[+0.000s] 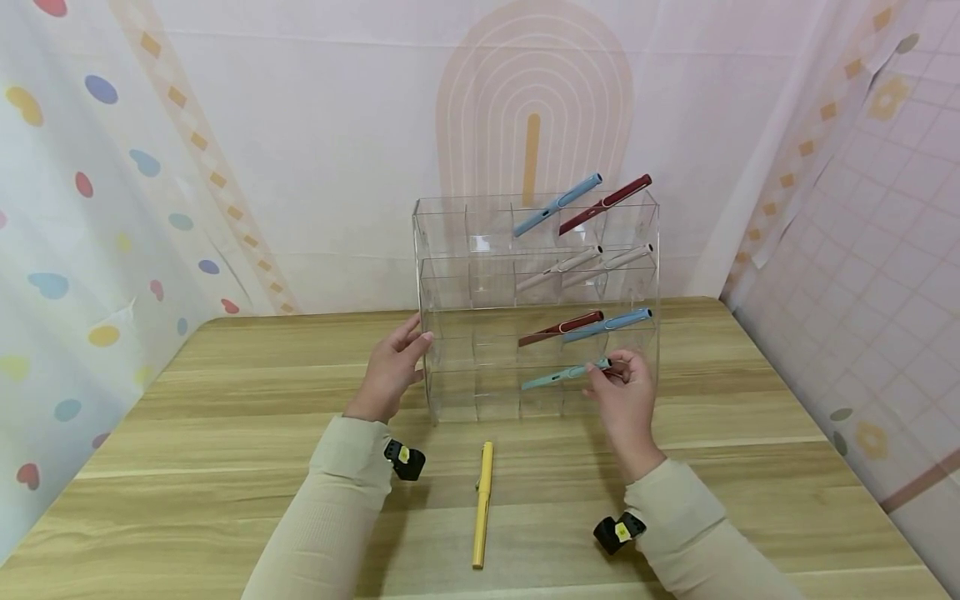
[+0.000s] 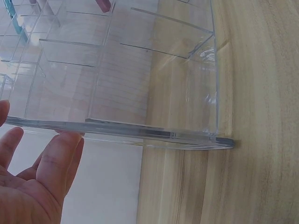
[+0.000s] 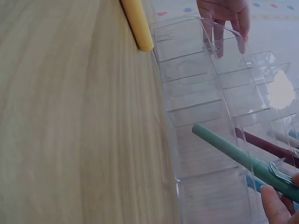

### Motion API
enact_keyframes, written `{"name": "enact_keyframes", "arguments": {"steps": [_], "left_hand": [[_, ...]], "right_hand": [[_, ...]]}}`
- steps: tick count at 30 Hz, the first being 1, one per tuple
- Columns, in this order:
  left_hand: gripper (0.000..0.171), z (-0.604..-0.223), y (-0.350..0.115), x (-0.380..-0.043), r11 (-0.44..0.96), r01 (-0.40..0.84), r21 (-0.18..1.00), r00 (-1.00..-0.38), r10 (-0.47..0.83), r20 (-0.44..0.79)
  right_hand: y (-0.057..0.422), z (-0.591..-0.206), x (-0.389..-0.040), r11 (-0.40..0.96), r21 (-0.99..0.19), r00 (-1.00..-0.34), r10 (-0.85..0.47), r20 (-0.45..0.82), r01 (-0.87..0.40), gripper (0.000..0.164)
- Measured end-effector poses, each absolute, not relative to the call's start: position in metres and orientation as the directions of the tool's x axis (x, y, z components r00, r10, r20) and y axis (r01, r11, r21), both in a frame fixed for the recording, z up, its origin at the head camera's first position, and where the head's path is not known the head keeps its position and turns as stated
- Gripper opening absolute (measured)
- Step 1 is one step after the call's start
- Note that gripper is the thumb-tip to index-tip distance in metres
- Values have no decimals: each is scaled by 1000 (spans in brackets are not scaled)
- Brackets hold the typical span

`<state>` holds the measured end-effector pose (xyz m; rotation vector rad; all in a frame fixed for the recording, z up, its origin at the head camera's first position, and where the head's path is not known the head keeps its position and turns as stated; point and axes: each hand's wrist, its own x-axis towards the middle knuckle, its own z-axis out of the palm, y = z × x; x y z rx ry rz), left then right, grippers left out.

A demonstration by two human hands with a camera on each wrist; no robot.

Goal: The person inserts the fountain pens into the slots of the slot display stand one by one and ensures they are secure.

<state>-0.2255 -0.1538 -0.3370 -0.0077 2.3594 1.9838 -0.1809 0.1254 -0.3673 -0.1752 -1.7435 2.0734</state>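
A clear acrylic pen rack (image 1: 450,321) stands upright on the wooden table. My left hand (image 1: 390,367) rests against its left side, the thumb at the front edge and the other fingers fairly straight along the outside. Between thumb and fingers, my right hand (image 1: 626,400) pinches a mint green pen (image 1: 558,377) near its clip end. That pen slants across the bottom row, its other end pointing left. In the right wrist view the green pen (image 3: 229,150) lies over the rack's compartments. A yellow pen (image 1: 483,504) lies on the table in front.
Higher in the rack's right half lean a light blue pen (image 1: 558,204) and a dark red pen (image 1: 606,204) on top, two pale pens (image 1: 562,267) below, then a red pen (image 1: 561,328) and a blue pen (image 1: 609,324). Patterned cloth (image 1: 337,150) hangs behind the table.
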Motion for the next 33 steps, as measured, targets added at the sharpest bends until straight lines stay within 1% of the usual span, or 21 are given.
{"name": "enact_keyframes", "arguments": {"steps": [5,14,21,33], "left_hand": [[54,-337,-154,-225,174,-35,984,-998,36,-42],[54,-338,-154,-226,179,-33,983,-999,36,-40],[54,-338,-154,-225,175,-41,984,-998,30,-47],[54,-338,-154,-226,172,-42,984,-999,27,-47]], "right_hand": [[124,-372,-182,-78,-971,-904,388,179,-226,22],[122,-377,-181,-67,-979,-924,348,157,-191,21],[121,-377,-180,-46,-981,-928,336,162,-188,23],[121,-378,-176,-12,-981,-929,324,178,-193,21]]}}
